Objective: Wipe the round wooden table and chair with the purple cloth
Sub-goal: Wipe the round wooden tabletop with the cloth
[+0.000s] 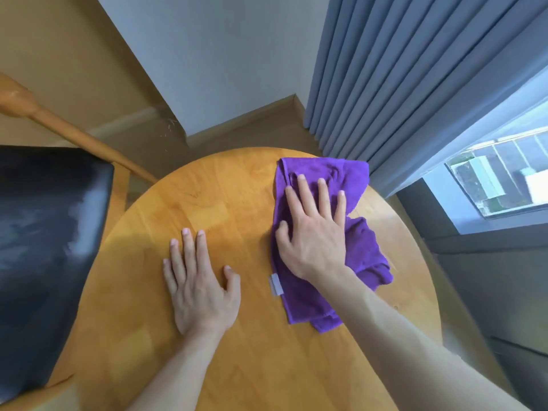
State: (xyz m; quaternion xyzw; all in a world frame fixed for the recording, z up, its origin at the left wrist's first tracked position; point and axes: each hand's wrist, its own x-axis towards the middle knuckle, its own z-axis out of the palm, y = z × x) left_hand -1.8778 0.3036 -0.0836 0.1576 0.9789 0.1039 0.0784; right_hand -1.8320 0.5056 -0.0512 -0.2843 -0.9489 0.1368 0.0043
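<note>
Now the right hand [314, 232], fingers spread, presses the crumpled purple cloth [323, 292] onto the round wooden table [237, 366]; the left hand [201, 289] rests flat, fingers nearly together. Table-wiping seems underway; the black-seated wooden chair [44, 232] likely follows.

One wide-angle camera rode on the person's head, looking forward and steeply down from close above the round wooden table [225, 203], which filled the middle; the chair [44, 232] sat at nine o'clock, curtain [400, 84] at one o'clock.

Blue curtain [400, 84] beside window [498, 185]
</note>
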